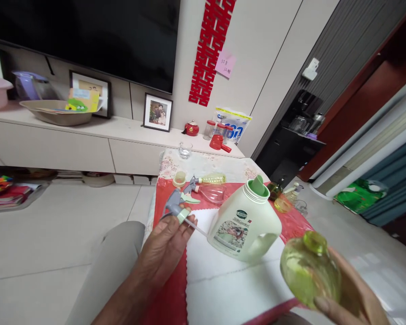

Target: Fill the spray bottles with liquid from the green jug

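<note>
My left hand (164, 246) is closed on a grey and green spray trigger head (176, 208), whose thin tube (198, 228) sticks out to the right. At the lower right, my right hand (352, 291) grips a clear green bottle (309, 268) with an open neck, tilted. Between the hands stands a white detergent jug (245, 223) with a green spout, on a white cloth (223, 280).
On the small table's red cover (169, 293) lie a pink spray bottle (211, 193), a yellow spray bottle (211, 179), a cap (179, 179), small glass bottles (284, 198) and a glass (185, 150). A low cabinet (88, 135) runs along the wall. My knee (117, 257) is at the left.
</note>
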`<state>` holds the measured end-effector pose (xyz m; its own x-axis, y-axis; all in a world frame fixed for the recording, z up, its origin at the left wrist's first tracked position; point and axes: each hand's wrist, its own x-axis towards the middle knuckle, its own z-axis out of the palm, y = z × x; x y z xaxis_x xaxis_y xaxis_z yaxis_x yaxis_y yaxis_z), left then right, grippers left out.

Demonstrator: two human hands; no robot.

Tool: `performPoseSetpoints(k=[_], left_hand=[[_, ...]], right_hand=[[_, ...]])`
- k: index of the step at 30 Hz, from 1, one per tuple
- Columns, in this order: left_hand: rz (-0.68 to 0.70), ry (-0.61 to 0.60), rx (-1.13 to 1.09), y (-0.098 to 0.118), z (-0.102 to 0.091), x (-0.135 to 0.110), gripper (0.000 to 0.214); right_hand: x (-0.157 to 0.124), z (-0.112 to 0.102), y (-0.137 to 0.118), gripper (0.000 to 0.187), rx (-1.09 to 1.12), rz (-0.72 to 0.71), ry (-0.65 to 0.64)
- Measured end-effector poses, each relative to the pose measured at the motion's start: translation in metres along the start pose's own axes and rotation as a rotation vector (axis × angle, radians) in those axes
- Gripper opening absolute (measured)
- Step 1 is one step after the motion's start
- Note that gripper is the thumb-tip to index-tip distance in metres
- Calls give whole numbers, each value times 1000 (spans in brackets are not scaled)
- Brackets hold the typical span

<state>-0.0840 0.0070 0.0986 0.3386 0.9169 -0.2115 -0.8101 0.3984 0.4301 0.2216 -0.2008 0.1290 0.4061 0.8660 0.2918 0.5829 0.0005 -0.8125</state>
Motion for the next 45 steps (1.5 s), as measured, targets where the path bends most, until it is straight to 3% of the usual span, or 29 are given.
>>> performPoseSetpoints(k=[4,8,14,19,27,36,45], left_hand=[[-110,-3,52,-17,-15,-6,33],[-158,-52,99,-22,-19,-11,35],[-175,-26,115,-21,-26,-7,37],[-192,9,127,-21,-26,-8,40],[-201,-14,137,-25,-28,-9,40],[-203,-12,150,-26,-27,-10,44],[-203,-5,173,-28,-28,-9,47]], right_hand=[[57,-14,-44,82,-516,-273,93],[99,-8,-78,74,-717,-457,85],[130,-6,-101,63,-951,-669,-38],[142,-4,-121,60,-1183,-820,-114],[154,7,-148,50,-1485,-984,-107],[157,12,-166,38,-1557,-1132,-175],[160,14,-176,42,-1559,-1192,-239]])
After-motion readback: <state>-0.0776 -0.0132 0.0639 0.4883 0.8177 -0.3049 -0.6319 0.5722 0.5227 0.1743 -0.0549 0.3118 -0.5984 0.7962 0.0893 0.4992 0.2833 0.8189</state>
